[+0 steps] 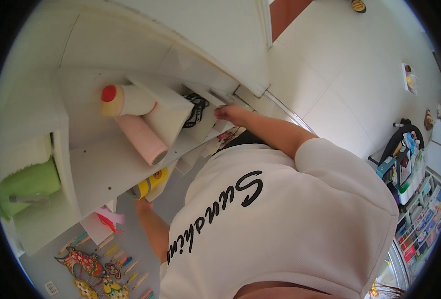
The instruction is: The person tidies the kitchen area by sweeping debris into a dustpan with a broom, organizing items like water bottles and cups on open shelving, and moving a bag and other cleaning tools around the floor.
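My right hand point(229, 114) is at the far end of a white shelf unit point(93, 164), its fingers bent close to a small white compartment. Whether they hold anything cannot be made out. A black strap with light marks point(197, 110) lies in the compartment beside it. Below the shelf edge, my left hand point(144, 203) is at the grey end of a yellow and grey cylindrical container point(151, 183); its fingers are mostly hidden. On the shelf are a pink cylinder point(142, 140) and a white bottle with a red and cream top point(128, 100).
Green cloth point(29, 183) and white cloth point(22, 157) fill a side compartment. Fish-shaped ornaments point(84, 261) and wooden clips point(106, 242) are at the lower left. A cluttered desk point(407, 175) stands at the right, beyond the sliding-door track point(284, 108).
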{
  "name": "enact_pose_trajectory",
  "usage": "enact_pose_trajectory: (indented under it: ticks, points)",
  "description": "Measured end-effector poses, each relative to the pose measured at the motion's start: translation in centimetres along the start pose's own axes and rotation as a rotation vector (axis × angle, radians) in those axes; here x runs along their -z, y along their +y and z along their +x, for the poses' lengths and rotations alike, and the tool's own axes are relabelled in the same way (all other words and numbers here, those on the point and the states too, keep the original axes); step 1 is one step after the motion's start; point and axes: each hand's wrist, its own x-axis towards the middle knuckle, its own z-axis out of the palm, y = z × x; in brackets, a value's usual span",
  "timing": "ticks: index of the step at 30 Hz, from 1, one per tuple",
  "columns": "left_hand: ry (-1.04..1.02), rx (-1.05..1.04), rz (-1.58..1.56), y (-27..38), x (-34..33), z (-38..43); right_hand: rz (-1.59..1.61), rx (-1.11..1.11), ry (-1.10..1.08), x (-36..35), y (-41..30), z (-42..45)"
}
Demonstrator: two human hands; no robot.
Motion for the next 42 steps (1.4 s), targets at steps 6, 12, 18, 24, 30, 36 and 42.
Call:
enact_pose_trajectory:
  ticks: [6,12,18,24,30,36,42]
  points:
    - [-0.047,-0.034,0.052,2.9,1.0,1.8,-0.659,-0.029,0.055,2.8,1.2,4.7]
    - [-0.053,-0.145,0.049,1.7,2.2,6.1,-0.437,-0.160,0.343,-5.9,-2.0,3.2]
    - [-0.116,-0.053,0.084,3.7,4.4,7.4,-0.435,-0.207,0.324,-6.2,1.3,4.5]
    - [-0.183,-0.095,-0.238,3.0,15.2,14.0,-0.652,-0.013,0.247,-10.5,6.9,4.3]
    - [-0.357,-0.121,-0.297,6.0,16.2,12.0,-0.746,0.175,0.652,-15.0,6.2,0.1]
    - [-0.443,-0.144,-0.250,4.4,21.9,10.6,-1.645,1.411,0.356,-34.8,12.0,-18.8]
    - [-0.229,-0.309,-0.040,2.6,30.6,11.8,-1.831,1.487,0.123,-46.6,23.7,-17.4]
